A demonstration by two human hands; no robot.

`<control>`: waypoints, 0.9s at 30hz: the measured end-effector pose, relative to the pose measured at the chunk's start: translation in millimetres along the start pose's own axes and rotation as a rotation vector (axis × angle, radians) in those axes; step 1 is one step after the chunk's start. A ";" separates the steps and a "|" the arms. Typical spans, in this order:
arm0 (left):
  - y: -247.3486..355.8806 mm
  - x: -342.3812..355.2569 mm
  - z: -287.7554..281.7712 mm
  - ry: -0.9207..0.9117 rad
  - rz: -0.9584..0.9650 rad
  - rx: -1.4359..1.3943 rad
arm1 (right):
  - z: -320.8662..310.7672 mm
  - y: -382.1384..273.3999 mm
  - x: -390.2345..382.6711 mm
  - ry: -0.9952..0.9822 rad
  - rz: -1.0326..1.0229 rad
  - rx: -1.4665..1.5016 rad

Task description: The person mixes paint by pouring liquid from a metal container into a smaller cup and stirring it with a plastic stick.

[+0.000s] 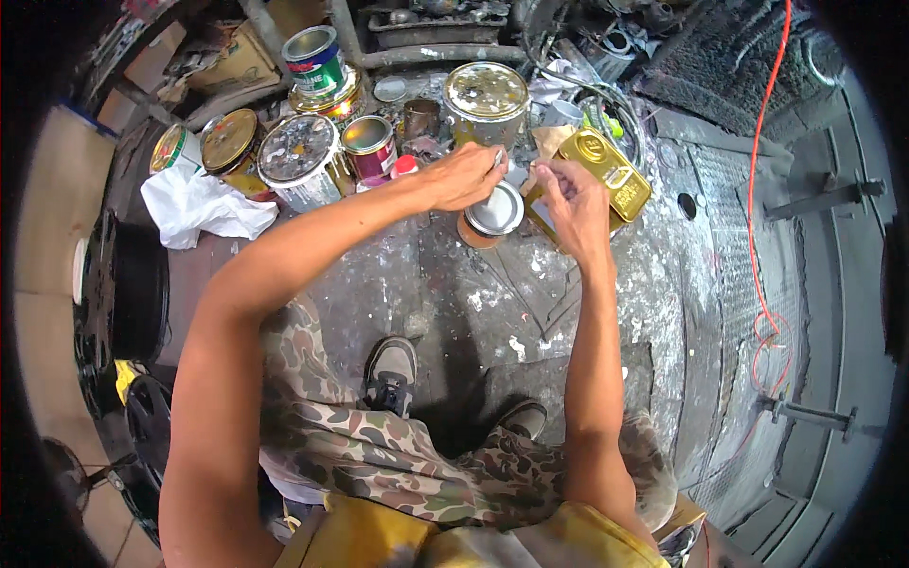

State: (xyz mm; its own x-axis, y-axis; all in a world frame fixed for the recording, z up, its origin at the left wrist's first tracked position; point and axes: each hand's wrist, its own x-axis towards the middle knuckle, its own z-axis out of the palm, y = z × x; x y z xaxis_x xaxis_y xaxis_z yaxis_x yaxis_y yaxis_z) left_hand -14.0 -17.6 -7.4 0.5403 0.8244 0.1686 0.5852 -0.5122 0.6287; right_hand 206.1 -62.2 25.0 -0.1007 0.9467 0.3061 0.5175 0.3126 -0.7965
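Observation:
My left hand (466,178) is closed, its fingertips pressed together above a small can (495,212) with a pale grey top. Something small and light shows at those fingertips, too small to name. To the right, my right hand (576,197) is pinched, thumb against fingers, in front of a gold rectangular tin (630,192). What it grips, if anything, I cannot make out. The two hands are apart. A scrap of brown paper (552,142) lies just beyond the right fingertips. Behind the hands stands a large paint-smeared can (485,95).
Paint cans stand at the left, among them a spattered one (301,156) and a maroon one (370,147). A crumpled white cloth (204,208) lies before them. A red-capped bottle (404,167) is near my left wrist. An orange hose (755,189) hangs at the right.

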 end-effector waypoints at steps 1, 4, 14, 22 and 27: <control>0.2 -0.3 -4.1 -0.046 0.039 0.054 | -3.9 -6.2 2.3 0.022 -0.002 0.013; 2.4 4.3 -9.2 -0.098 0.054 0.049 | -17.4 -18.5 7.5 0.075 -0.042 0.027; -10.0 12.4 3.4 -0.041 0.111 0.107 | -46.8 -33.3 10.5 0.190 -0.115 0.010; -8.1 14.4 -18.4 -0.179 -0.139 -0.019 | -59.5 -36.5 11.0 0.296 -0.169 -0.043; -19.0 5.0 -3.8 -0.015 -0.040 -0.163 | -56.9 -38.1 10.7 0.266 -0.148 -0.050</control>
State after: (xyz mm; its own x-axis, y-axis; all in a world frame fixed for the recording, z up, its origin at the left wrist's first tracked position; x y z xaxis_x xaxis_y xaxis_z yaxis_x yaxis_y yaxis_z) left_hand -24.7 -2.9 -15.6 0.5283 0.8389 0.1310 0.5007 -0.4324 0.7499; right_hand 233.6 -68.4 88.3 0.0445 0.8352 0.5482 0.5560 0.4352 -0.7081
